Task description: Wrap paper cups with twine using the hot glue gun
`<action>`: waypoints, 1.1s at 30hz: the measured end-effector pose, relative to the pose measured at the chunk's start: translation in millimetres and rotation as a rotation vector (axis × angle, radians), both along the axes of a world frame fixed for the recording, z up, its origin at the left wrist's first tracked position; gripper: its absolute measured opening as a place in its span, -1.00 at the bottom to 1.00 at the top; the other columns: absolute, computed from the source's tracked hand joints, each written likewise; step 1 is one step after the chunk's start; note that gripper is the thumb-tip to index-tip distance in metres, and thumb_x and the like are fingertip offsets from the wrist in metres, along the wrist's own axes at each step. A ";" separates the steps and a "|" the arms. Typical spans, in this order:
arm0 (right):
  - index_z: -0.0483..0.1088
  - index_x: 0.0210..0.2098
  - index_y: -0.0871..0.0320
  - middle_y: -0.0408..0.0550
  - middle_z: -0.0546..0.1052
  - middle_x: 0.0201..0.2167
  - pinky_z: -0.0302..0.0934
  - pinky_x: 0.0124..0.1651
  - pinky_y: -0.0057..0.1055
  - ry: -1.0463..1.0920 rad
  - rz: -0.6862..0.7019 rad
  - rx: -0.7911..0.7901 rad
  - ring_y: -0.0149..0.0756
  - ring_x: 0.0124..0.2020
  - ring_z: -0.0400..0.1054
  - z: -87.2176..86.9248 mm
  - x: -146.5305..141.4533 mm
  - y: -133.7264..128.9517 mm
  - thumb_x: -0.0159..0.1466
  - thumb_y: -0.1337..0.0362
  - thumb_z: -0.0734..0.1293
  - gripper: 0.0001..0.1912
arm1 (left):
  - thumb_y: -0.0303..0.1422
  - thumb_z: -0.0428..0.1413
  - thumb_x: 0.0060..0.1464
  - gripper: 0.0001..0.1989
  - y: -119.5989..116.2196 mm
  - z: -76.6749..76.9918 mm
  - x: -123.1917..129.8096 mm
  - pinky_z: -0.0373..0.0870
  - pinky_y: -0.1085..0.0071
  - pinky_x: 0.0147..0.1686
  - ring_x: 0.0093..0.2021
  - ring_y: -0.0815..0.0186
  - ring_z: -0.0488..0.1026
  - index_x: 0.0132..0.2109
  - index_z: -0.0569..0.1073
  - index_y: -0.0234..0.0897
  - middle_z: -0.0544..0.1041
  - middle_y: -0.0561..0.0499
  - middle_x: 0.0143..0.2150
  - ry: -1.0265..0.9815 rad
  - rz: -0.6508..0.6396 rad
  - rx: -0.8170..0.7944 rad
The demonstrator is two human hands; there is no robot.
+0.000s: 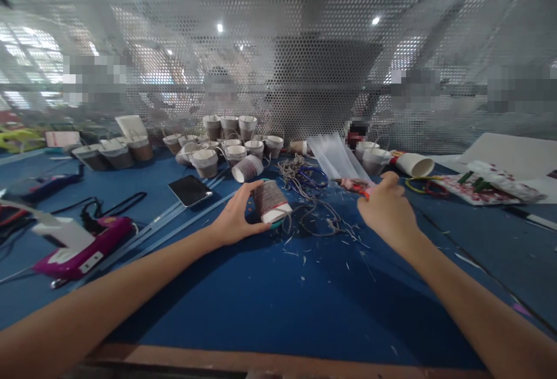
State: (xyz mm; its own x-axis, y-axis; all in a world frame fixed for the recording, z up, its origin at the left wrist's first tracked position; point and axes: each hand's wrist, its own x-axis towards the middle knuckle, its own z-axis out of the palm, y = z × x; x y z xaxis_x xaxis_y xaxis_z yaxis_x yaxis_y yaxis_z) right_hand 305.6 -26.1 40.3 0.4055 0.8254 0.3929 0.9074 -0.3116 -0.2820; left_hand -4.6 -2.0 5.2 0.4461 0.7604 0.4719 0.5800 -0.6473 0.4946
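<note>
My left hand (pixel 239 215) grips a small cup (pixel 268 196) wrapped in grey-brown cord, tilted on its side with its white rim toward me. A bit of teal (pixel 277 224) shows at the cup's edge; what it belongs to is hidden. A loose cord hangs by the rim. In my right hand (pixel 387 208) is a pair of pliers (pixel 354 185) with orange-red handles, its jaws pointing left, apart from the cup. Between the hands and just behind lies a tangle of grey cord (pixel 296 171) with some blue cord (pixel 317 177).
Several similar cups (pixel 204 161) with cord handles stand at the back. To the left lie a black phone (pixel 190 190), clear strips and a purple power strip (pixel 89 256). Plastic sleeves (pixel 335 155) and a paper cone (pixel 415 165) lie back right. Scraps litter the blue table (pixel 270 298).
</note>
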 end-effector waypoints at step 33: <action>0.32 -0.43 0.11 -0.15 0.43 -0.59 0.25 -0.44 -0.39 0.669 1.137 0.019 -0.40 -0.67 0.28 -6.9 -59.8 -52.8 0.39 0.10 0.04 -0.61 | -0.20 0.26 -0.10 -0.17 -2.9 0.2 2.5 0.31 -0.03 0.11 0.17 0.00 0.31 0.25 0.03 -0.12 0.26 -0.18 0.18 -0.027 -0.033 0.041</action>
State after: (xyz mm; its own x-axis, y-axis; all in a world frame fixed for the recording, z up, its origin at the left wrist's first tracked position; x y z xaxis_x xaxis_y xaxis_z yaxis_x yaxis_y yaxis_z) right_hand 245.8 -78.9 33.4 -0.3870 0.8290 0.4036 0.3430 0.5358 -0.7715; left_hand -2.1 -4.9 5.4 0.4573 0.7254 0.5145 0.5450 -0.6858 0.4824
